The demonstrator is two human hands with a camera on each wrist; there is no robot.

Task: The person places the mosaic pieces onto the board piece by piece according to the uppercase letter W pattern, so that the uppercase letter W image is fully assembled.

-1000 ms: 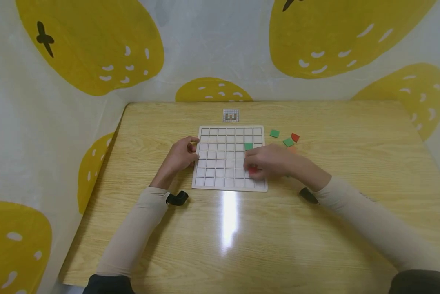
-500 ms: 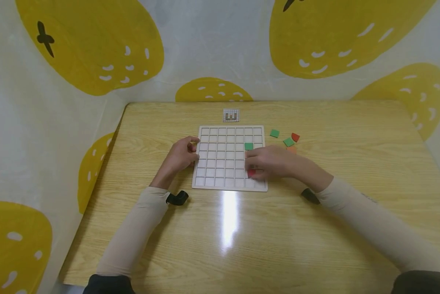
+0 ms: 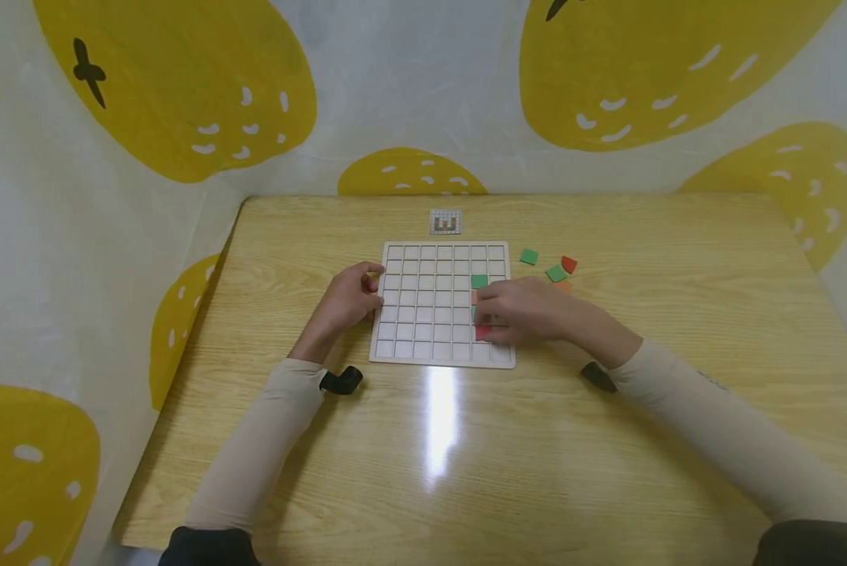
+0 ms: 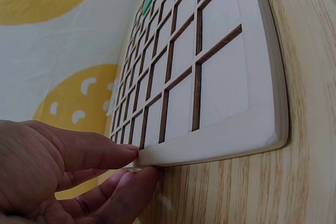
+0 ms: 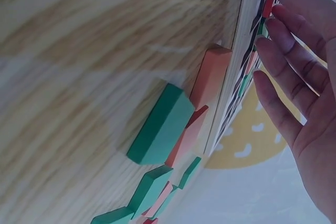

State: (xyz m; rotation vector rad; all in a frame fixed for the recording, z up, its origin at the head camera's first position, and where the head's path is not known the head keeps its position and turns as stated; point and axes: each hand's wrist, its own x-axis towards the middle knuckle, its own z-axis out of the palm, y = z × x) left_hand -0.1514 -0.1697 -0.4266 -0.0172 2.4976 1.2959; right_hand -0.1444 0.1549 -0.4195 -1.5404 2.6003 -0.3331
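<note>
A pale wooden grid board (image 3: 423,306) lies on the table. At its left edge my left hand (image 3: 351,299) grips the rim between thumb and fingers, seen close in the left wrist view. My right hand (image 3: 522,306) is over the board's right side, thumb and index finger at a red tile (image 3: 483,333), which sits at a cell in the second column from the right. Above it in that column are a green tile (image 3: 478,281), an orange tile (image 3: 475,297) and another green one, the lower two partly hidden by my fingers.
Right of the board lie loose green tiles (image 3: 529,257), a rounded red piece (image 3: 569,264) and an orange tile (image 3: 562,288); the right wrist view shows several more. A small pattern card (image 3: 445,222) lies behind the board. A patterned cloth (image 3: 423,94) rises behind the table.
My right hand has shifted slightly, and the red tile has moved a little toward the front, settling at its cell. More of the column's tiles show. My left hand stays put.
</note>
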